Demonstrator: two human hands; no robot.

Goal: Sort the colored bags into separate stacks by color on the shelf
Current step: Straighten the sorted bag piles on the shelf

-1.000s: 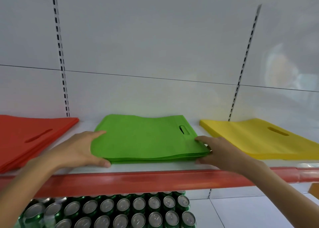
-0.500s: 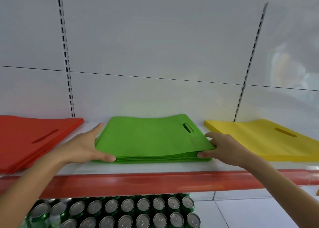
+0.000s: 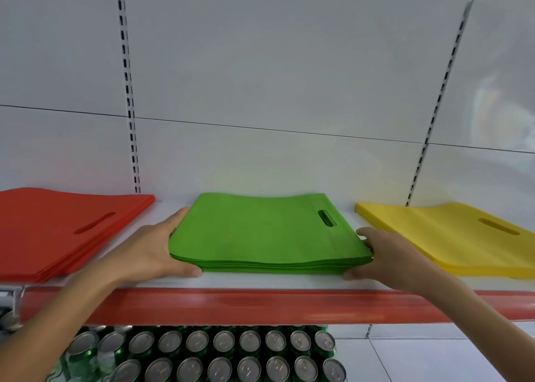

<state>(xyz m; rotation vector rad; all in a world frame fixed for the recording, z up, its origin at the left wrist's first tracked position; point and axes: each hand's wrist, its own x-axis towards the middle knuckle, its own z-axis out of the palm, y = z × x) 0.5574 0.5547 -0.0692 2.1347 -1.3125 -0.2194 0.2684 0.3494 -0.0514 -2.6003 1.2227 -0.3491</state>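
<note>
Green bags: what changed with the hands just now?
The left hand slid its fingers off the top of the stack of flat green fabric bags to press flat against its left edge. The right hand stayed cupped round its right front corner; the red bag stack and yellow bag stack stayed put.

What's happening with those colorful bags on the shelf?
A person is tidying bags sorted by color. The left hand presses flat against the left edge of the green stack, and the right hand cups its right front corner. A red stack lies to the left, a yellow stack to the right, all on the shelf.
</note>
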